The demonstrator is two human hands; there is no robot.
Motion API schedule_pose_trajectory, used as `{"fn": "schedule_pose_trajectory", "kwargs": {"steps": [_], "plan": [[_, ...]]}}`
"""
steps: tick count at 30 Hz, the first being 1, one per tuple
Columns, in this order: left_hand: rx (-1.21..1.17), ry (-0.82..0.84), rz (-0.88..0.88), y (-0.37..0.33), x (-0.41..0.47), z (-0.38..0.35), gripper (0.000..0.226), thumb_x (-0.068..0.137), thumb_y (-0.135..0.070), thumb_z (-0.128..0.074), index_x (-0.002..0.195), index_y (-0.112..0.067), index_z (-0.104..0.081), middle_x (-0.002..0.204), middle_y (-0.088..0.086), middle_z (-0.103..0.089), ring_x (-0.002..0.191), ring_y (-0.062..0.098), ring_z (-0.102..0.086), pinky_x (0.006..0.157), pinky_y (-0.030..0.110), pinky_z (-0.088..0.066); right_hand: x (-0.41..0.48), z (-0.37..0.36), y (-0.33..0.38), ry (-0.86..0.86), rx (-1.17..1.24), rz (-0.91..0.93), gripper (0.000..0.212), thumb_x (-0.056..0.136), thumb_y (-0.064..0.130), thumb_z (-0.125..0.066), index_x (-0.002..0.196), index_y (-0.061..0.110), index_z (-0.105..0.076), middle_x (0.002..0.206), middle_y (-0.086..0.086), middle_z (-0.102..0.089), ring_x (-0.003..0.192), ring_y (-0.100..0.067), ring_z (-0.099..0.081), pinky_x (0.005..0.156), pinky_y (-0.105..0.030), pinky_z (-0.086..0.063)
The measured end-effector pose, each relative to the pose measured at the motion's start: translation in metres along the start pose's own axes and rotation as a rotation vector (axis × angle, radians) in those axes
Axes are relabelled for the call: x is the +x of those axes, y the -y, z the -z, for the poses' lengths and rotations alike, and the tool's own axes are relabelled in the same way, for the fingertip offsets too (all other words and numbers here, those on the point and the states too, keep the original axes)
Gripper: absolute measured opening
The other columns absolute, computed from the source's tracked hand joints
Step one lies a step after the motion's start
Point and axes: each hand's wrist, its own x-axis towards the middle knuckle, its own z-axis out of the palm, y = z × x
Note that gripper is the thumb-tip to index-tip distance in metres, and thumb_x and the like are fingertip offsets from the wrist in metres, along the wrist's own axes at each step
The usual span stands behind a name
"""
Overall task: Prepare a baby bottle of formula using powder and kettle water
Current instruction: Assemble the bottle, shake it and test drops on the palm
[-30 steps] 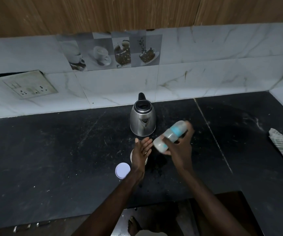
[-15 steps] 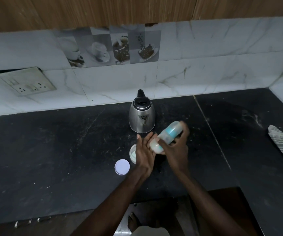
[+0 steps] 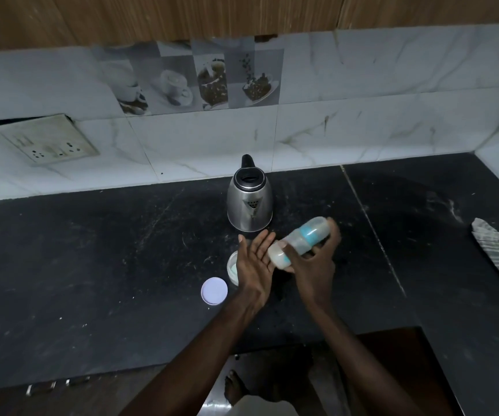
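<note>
Most of the job looks done. Nearest me, the lid point(image 3: 214, 290) lies off on the counter point(image 3: 92, 265), the open powder tub point(image 3: 232, 267) just beyond it. My left hand point(image 3: 255, 262) is flat and open, holding nothing, its palm against the bottle's base. My right hand point(image 3: 311, 265) wraps the bottle point(image 3: 297, 241), tilted, capped, milky inside. I judge I'm mixing; closing the tub remains. The kettle point(image 3: 249, 202) stands behind.

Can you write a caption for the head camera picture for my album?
Right hand tilts a clear baby bottle with blue band against the open left hand, before a steel kettle.
</note>
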Motion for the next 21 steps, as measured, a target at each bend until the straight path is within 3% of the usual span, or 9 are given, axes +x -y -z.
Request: {"fn": "schedule_pose_trajectory", "kwargs": {"steps": [2,4,9,11,13,16,19,21], "plan": [[-0.019,0.010,0.000,-0.0006,-0.0015,0.0017,0.074,0.101,-0.065,-0.038,0.140,-0.006,-0.058,0.138,0.012,-0.065,0.134,0.028,-0.057,0.123,0.050,-0.031,0.0005,-0.0006,0.0002,-0.023,0.022,-0.018,0.106,0.081,0.024,-0.089,0.156,0.048,-0.018,0.139,0.004,-0.058,0.097,0.006,-0.068,0.070,-0.024,-0.063],[-0.064,0.007,0.013,0.0002,-0.0002,0.0009,0.074,0.100,-0.064,-0.041,0.139,-0.004,-0.058,0.138,0.014,-0.065,0.134,0.032,-0.057,0.121,0.055,-0.033,-0.0028,-0.0038,-0.0033,0.103,-0.082,0.004,0.108,0.079,0.025,-0.091,0.156,0.049,-0.018,0.134,0.005,-0.062,0.098,0.005,-0.069,0.071,-0.019,-0.060],[-0.047,-0.008,-0.007,-0.0031,0.0014,-0.0019,0.072,0.102,-0.061,-0.039,0.139,-0.002,-0.058,0.136,0.016,-0.066,0.133,0.031,-0.058,0.121,0.052,-0.034,-0.0047,-0.0043,-0.0056,0.013,0.025,-0.016,0.108,0.078,0.023,-0.092,0.155,0.049,-0.020,0.143,0.004,-0.057,0.109,-0.008,-0.070,0.079,-0.034,-0.065],[-0.066,-0.001,0.003,-0.0026,0.0037,-0.0018,0.073,0.101,-0.062,-0.042,0.138,-0.001,-0.058,0.136,0.017,-0.065,0.133,0.033,-0.057,0.121,0.054,-0.033,-0.0061,-0.0059,-0.0056,0.087,-0.065,0.005,0.111,0.076,0.023,-0.093,0.156,0.049,-0.020,0.140,0.007,-0.059,0.109,-0.008,-0.071,0.087,-0.041,-0.064],[-0.034,-0.008,-0.010,-0.0034,0.0062,-0.0021,0.073,0.101,-0.063,-0.042,0.138,-0.002,-0.058,0.136,0.015,-0.066,0.132,0.032,-0.058,0.121,0.054,-0.034,-0.0038,-0.0049,-0.0055,0.067,-0.062,-0.001,0.112,0.075,0.025,-0.094,0.155,0.051,-0.019,0.144,0.005,-0.058,0.111,-0.009,-0.070,0.085,-0.040,-0.064],[-0.020,0.002,-0.019,-0.0049,0.0049,-0.0013,0.072,0.102,-0.062,-0.039,0.138,-0.003,-0.059,0.135,0.014,-0.066,0.131,0.030,-0.059,0.121,0.051,-0.035,0.0005,-0.0052,-0.0033,-0.009,0.017,0.005,0.110,0.078,0.023,-0.092,0.156,0.048,-0.019,0.144,0.007,-0.055,0.109,-0.005,-0.069,0.077,-0.027,-0.063],[-0.023,0.005,0.006,-0.0025,0.0061,0.0005,0.073,0.100,-0.064,-0.042,0.138,-0.003,-0.059,0.137,0.014,-0.065,0.131,0.033,-0.059,0.118,0.055,-0.037,-0.0015,-0.0085,-0.0037,0.139,-0.106,0.040,0.111,0.075,0.023,-0.093,0.155,0.049,-0.021,0.142,0.011,-0.058,0.105,-0.001,-0.070,0.086,-0.032,-0.062],[0.007,0.001,-0.010,-0.0023,0.0071,0.0015,0.073,0.101,-0.064,-0.040,0.138,-0.004,-0.059,0.136,0.013,-0.066,0.131,0.030,-0.060,0.119,0.052,-0.037,0.0023,-0.0070,-0.0035,0.039,-0.035,0.021,0.112,0.075,0.024,-0.094,0.155,0.051,-0.020,0.148,0.006,-0.055,0.113,-0.012,-0.070,0.089,-0.038,-0.063]]}}
